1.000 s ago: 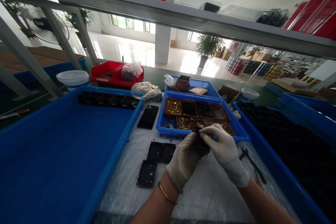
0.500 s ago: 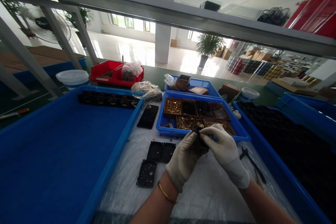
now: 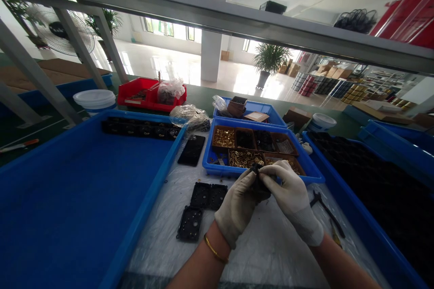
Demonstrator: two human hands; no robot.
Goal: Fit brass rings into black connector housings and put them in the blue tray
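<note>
A small black part (image 3: pixel 260 186) is between my two gloved hands, just in front of the blue tray of small parts. My left hand (image 3: pixel 237 205) is wrapped round it from the left. The fingers of my right hand (image 3: pixel 286 189) are pinched together at its upper side; whether they also hold something tiny cannot be made out. Left of my hands, three flat black plates lie on the plastic-covered table, one of them (image 3: pixel 190 223) nearer to me. The blue tray (image 3: pixel 222 170) holds brown boxes with brass pieces (image 3: pixel 246 158) and black pieces.
A large blue bin (image 3: pixel 84 189) on the left has a row of black parts at its back. Another bin full of black parts (image 3: pixel 373 180) stands right. A black phone (image 3: pixel 191 150), pliers (image 3: pixel 327 212) and red bins (image 3: pixel 139 92) are around. A shelf beam (image 3: pixel 217 11) crosses above.
</note>
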